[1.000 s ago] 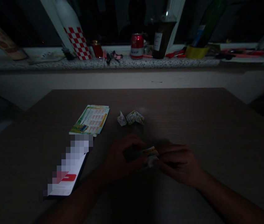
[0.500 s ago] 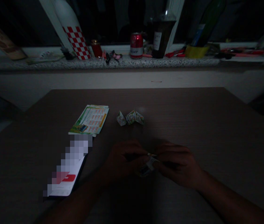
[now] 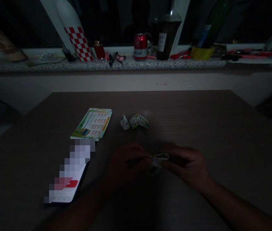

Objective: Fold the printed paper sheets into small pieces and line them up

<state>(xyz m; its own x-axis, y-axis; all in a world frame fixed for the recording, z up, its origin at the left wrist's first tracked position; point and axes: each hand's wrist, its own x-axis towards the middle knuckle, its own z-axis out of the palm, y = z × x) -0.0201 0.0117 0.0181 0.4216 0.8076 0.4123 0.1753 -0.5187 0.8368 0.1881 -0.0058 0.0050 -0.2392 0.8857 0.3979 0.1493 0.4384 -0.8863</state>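
A small folded piece of printed paper (image 3: 158,161) is held between my hands above the table, its upper edge bent over in a loop on the right. My left hand (image 3: 129,163) pinches its left side between thumb and fingers. On the right side, my right hand (image 3: 186,165) grips it with thumb and fingertips. Dim light hides the paper's lower part. Beyond my hands lie folded paper pieces (image 3: 138,121) with a similar print, and a single folded one (image 3: 124,122) sits just left of them.
A stack of printed calendar cards (image 3: 94,123) lies at the left on the brown table (image 3: 186,112). Nearer stands a lit phone (image 3: 72,179), partly blurred out. Along the windowsill are a checkered bottle (image 3: 79,43), a red can (image 3: 140,47) and a dark bottle (image 3: 166,40).
My right fingers have shifted slightly right and loosened around the paper's edge. The paper's top now shows a rounded, bent loop. The other items have not moved.
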